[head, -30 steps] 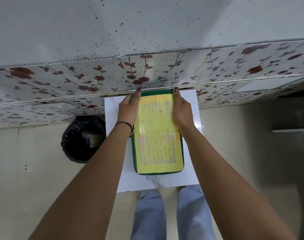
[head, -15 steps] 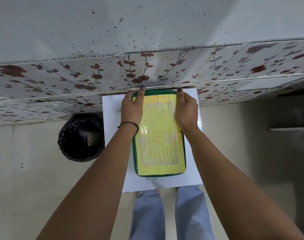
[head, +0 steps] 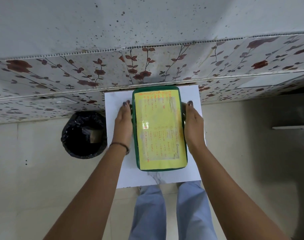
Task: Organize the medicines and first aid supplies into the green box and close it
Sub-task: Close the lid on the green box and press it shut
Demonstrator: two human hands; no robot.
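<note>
Pressing flat left hand [head: 123,124] and right hand [head: 193,125] against the lidded green plastic box [head: 159,129] — packed, closed, seemingly nearly done

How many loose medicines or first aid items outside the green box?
0. Only the closed green box sits on the white table, left hand and right hand on its sides. Contents are hidden.

One green box [head: 159,128], two hands, perhaps one bin [head: 84,135].

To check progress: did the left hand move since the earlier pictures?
Yes. The left hand left the green box lid's far end and came nearer, onto the box's left side.
</note>
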